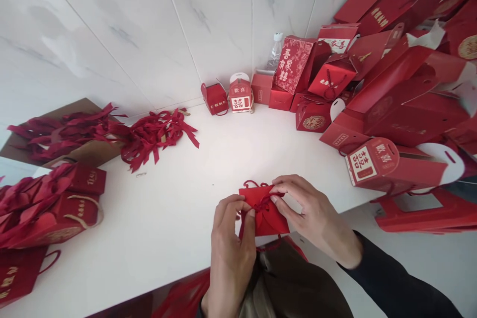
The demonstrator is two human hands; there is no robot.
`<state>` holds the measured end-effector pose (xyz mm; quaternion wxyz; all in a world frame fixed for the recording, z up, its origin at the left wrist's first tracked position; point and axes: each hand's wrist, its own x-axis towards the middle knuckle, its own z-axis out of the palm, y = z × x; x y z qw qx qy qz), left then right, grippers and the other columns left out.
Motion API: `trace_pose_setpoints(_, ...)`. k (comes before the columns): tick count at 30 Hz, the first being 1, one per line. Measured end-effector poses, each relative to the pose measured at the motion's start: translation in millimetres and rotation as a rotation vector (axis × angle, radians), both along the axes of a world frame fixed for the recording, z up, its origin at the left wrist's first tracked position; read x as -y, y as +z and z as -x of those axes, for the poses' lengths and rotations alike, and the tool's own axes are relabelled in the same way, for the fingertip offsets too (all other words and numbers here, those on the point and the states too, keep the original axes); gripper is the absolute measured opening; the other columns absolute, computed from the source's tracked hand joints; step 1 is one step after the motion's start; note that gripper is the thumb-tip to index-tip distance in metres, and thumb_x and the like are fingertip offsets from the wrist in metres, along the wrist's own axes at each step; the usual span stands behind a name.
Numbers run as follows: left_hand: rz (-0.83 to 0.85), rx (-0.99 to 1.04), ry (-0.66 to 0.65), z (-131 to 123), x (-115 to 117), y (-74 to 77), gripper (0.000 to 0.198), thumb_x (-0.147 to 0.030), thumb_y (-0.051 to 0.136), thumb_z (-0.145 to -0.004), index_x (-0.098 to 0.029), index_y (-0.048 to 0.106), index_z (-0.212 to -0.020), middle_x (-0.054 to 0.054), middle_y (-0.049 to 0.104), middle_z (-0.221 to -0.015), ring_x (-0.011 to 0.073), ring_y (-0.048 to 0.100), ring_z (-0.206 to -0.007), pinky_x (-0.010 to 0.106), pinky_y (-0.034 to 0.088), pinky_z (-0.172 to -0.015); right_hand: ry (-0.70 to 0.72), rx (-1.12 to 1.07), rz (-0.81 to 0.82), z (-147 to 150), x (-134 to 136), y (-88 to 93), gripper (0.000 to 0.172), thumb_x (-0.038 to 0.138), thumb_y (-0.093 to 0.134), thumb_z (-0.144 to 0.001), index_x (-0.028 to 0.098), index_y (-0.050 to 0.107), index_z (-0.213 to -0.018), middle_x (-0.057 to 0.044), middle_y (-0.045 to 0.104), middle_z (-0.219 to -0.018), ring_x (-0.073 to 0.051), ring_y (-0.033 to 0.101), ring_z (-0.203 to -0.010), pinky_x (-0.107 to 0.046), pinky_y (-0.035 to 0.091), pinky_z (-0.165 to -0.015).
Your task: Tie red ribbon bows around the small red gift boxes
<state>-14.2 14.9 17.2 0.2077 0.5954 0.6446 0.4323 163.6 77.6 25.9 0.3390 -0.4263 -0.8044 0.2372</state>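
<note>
A small red gift box [274,223] sits at the table's front edge, its top facing me. Over the middle of that top a dark red ribbon [263,203] is looped or knotted; its exact form is partly covered by fingers. My left hand [233,238] pinches the ribbon at its left side, thumb and forefinger together. From the right, my right hand [307,208] grips the ribbon's other side between thumb and fingertips. Thin red cord loops show beyond the box's far edge and below its near edge.
On the white table [175,198] lies a pile of red ribbons [158,134], beside a cardboard box [93,151] of more ribbons. Red gift boxes [48,208] stand at left. Many others heap up at right, near a clear bottle [275,52]. A tiled wall [219,15] closes the back.
</note>
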Motion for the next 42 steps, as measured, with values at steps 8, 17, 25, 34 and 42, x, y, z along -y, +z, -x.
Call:
trace_pose_setpoints(8, 0.073, 0.119, -0.048, 13.3, -12.2, 11.8, 0.007, -0.026, 0.059, -0.095, -0.023, 0.062, -0.101, 0.002, 0.066, -0.098, 0.0155, 0.061, -0.087, 0.031, 0.051, -0.078, 0.018, 0.061, -0.003, 3.7, -10.1, 5.4, 0.009, 0.015, 0.056, -0.098, 0.020, 0.063, -0.102, -0.007, 0.063, -0.101, -0.021, 0.065, -0.095, -0.038, 0.054, -0.088)
trace_pose_setpoints(17, 0.121, -0.026, -0.231, 15.8, -30.0, 24.8, 0.025, -0.032, 0.065, -0.091, -0.024, 0.064, -0.115, 0.006, 0.063, -0.115, 0.0220, 0.059, -0.108, 0.038, 0.049, -0.085, -0.031, 0.066, -0.021, 12.6, -21.6, 14.4, 0.013, 0.012, 0.058, -0.095, 0.018, 0.069, -0.100, -0.008, 0.064, -0.100, -0.022, 0.065, -0.093, -0.037, 0.055, -0.083)
trace_pose_setpoints(25, 0.060, 0.029, -0.133, 17.2, -22.6, 11.0, 0.012, -0.020, 0.053, -0.097, -0.023, 0.065, -0.099, 0.005, 0.065, -0.106, 0.0177, 0.061, -0.100, 0.031, 0.050, -0.077, -0.035, -0.037, 0.339, -12.5, -9.8, 7.6, 0.012, 0.032, 0.053, -0.101, 0.024, 0.062, -0.102, -0.003, 0.073, -0.099, -0.020, 0.073, -0.089, -0.027, 0.060, -0.068)
trace_pose_setpoints(34, 0.152, 0.164, -0.083, 11.9, 14.2, 6.0, 0.044, -0.034, 0.057, -0.098, -0.032, 0.047, -0.141, 0.007, 0.048, -0.148, 0.0242, 0.046, -0.137, 0.045, 0.041, -0.113, -0.179, -0.150, 0.380, -15.6, 11.5, 2.2, 0.038, 0.046, 0.053, -0.101, 0.029, 0.047, -0.133, -0.008, 0.067, -0.120, -0.022, 0.070, -0.102, -0.033, 0.060, -0.080)
trace_pose_setpoints(42, 0.168, 0.296, -0.082, 15.2, 12.1, 3.6, 0.019, -0.034, 0.053, -0.099, -0.032, 0.069, -0.110, 0.005, 0.055, -0.142, 0.0253, 0.047, -0.139, 0.046, 0.045, -0.110, -0.026, -0.022, 0.230, -4.7, 10.8, 5.9, 0.024, 0.035, 0.042, -0.106, 0.029, 0.059, -0.120, -0.007, 0.063, -0.120, -0.022, 0.063, -0.109, -0.041, 0.053, -0.098)
